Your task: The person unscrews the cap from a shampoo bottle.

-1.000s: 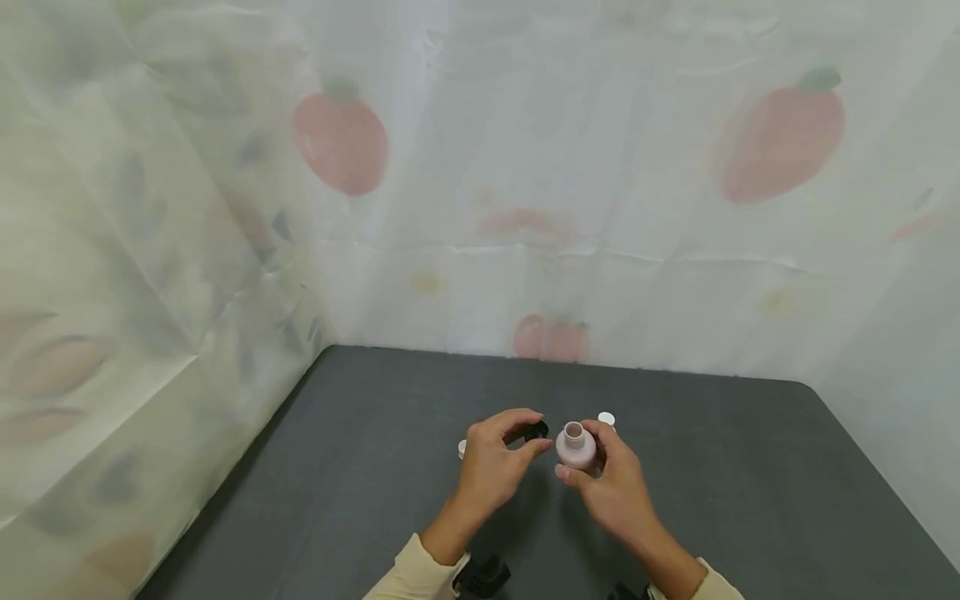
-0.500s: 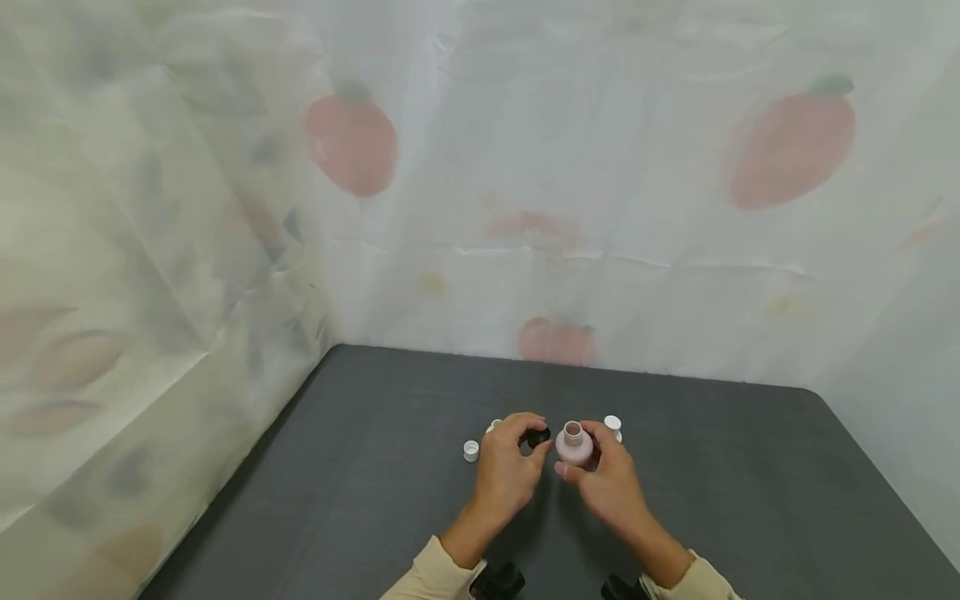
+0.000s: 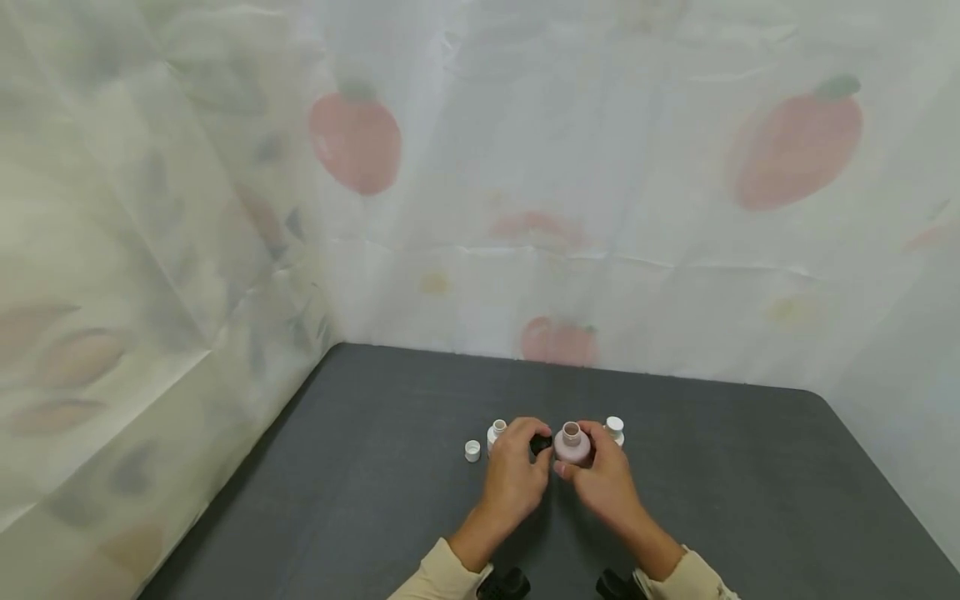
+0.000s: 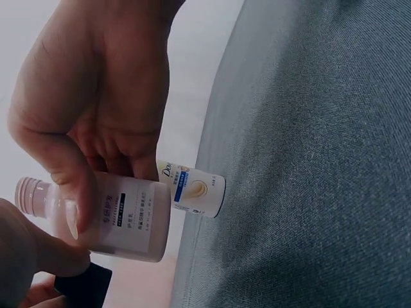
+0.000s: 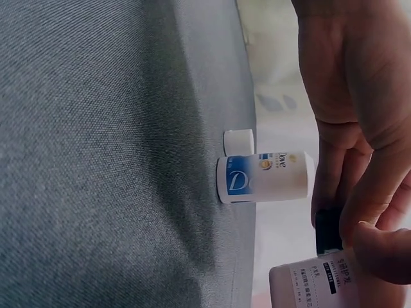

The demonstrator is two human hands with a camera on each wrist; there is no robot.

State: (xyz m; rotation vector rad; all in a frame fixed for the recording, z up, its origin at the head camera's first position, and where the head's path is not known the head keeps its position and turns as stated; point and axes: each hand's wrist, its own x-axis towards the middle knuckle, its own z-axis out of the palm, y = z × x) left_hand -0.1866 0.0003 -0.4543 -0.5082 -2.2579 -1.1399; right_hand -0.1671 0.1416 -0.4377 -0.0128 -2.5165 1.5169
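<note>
In the head view, my left hand (image 3: 516,473) pinches a small black cap (image 3: 539,443) between thumb and fingers. My right hand (image 3: 607,479) grips a pale pink bottle (image 3: 572,447), whose threaded neck is uncovered and points up. Cap and bottle are side by side, the cap just left of the bottle's neck. The left wrist view shows the bottle's printed label (image 4: 128,215), with the right thumb across its shoulder. Seen from the right wrist, the black cap (image 5: 329,230) overlaps the bottle's far side.
Behind my left hand stands an uncapped white Dove bottle (image 3: 492,435), with a white screw cap (image 3: 472,451) on the table left of it. A capped white bottle (image 3: 616,428) stands behind my right hand. The dark grey table (image 3: 720,483) meets a fruit-print curtain (image 3: 637,167) at the back.
My left hand has moved right with the black cap, closer to the pink bottle. The white bottle and loose white cap behind it have come into view. The right hand has barely moved.
</note>
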